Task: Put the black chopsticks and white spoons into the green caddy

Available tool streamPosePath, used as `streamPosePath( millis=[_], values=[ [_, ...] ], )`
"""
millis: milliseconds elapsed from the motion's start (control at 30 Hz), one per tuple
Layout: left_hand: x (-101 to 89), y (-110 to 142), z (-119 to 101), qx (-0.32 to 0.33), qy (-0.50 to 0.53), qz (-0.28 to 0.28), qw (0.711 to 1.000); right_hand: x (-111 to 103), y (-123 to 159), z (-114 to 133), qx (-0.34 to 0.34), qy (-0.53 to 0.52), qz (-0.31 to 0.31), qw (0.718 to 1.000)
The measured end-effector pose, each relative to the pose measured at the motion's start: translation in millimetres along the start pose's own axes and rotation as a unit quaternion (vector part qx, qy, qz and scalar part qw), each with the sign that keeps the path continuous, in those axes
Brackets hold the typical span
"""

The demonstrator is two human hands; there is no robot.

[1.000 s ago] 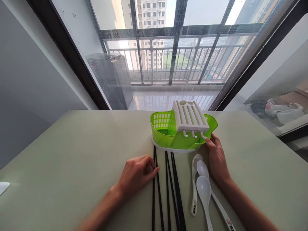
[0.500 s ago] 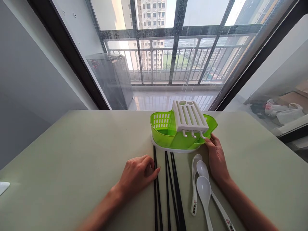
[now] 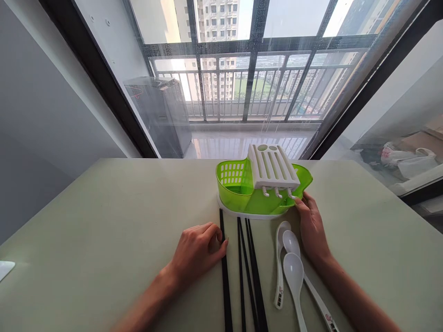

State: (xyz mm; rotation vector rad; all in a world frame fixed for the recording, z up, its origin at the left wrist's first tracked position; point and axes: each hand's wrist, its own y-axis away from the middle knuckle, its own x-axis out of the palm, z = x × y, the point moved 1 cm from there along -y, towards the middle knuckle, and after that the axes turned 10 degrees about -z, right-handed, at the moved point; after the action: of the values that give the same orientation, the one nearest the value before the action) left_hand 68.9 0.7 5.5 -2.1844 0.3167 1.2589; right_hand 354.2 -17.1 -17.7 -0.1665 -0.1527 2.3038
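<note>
My left hand (image 3: 199, 246) is closed, thumb and curled fingers pinching the leftmost pair of black chopsticks (image 3: 226, 290), which lies on the table with its sticks side by side. More black chopsticks (image 3: 254, 279) lie just to the right, pointing the same way. My right hand (image 3: 311, 226) grips the right end of a green plastic cutlery holder (image 3: 238, 199), its fingers partly hidden behind the rim. The holder has a white slotted top (image 3: 275, 168) with hooks along its front. Between the chopsticks and my right forearm lie three white spoons (image 3: 294, 272), some overlapping.
Everything rests on a pale green table (image 3: 104, 221). A white object (image 3: 6, 269) pokes in at the table's left edge. Beyond the far edge stand a glass door and a balcony, with a grey cabinet (image 3: 162, 115) behind the glass.
The two leftmost chopsticks have come together under my left hand, their tips now touching. The left thumb has shifted slightly left. My right hand and the holder stay in place.
</note>
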Motion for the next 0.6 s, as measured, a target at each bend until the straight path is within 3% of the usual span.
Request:
streamPosePath(
  millis=[600],
  values=[
    [-0.3, 1.3, 3.1, 0.018, 0.025, 0.025, 0.999, -0.8, 0.3, 0.4, 0.01, -0.003, -0.001, 1.0]
  ],
)
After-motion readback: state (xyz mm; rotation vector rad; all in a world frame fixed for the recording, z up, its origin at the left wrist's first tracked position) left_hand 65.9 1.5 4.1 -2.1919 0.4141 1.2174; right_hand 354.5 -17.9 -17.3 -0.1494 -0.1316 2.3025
